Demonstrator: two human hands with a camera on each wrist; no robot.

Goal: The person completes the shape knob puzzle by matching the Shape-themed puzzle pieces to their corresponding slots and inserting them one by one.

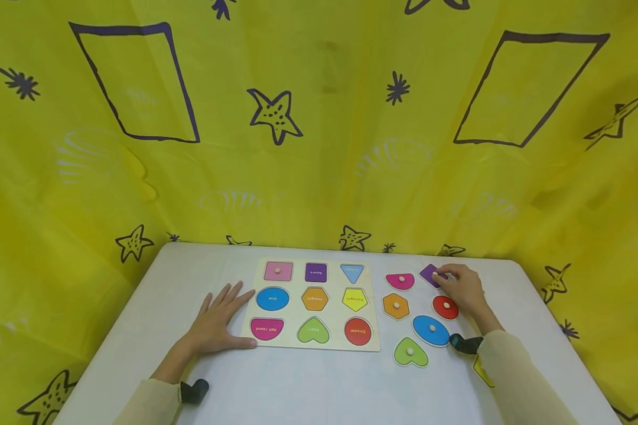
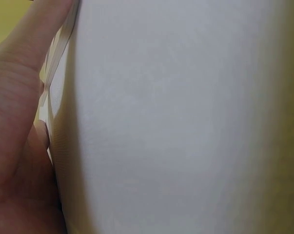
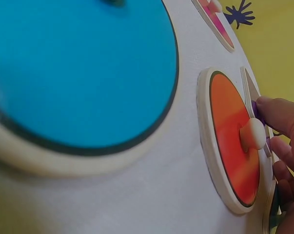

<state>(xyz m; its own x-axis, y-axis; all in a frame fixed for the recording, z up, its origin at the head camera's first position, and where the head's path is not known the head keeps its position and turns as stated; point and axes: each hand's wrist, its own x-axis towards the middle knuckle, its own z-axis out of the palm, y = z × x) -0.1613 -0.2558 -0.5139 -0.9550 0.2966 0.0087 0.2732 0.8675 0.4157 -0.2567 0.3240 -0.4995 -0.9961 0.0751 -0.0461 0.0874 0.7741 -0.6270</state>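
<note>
We are resting the left hand [image 1: 218, 321] on the white table [image 1: 308, 383] with its fingers spread wide; the index fingertip is touching the left edge of the puzzle board [image 1: 295, 313], and the thumb is stretching to the near left corner. The left wrist view is showing the thumb running along the board's edge, while most of the other fingers are staying out of our sight. With the right hand [image 1: 465, 289] we are pinching the purple square piece [image 1: 428, 275] at its knob, the thumb and index finger nearly meeting and the other fingers curling in beneath. That piece is lying at the far end of the loose group, right of the board and turned cornerwise; whether it is leaving the table, we cannot tell. Just nearer us the red circle piece [image 1: 442, 310] is sitting, with the blue oval piece [image 1: 426, 330] below it. The magenta half round [image 1: 395, 283], the orange hexagon piece [image 1: 391, 308] and the green heart piece [image 1: 404, 356] are lying closer to the board, and a yellow piece [image 1: 481, 370] is showing partly beneath our right sleeve [image 1: 516, 372]. On the board, 3 rows of 3 shapes are facing up, and the pink rectangle [image 1: 285, 276] is bearing a knob.
</note>
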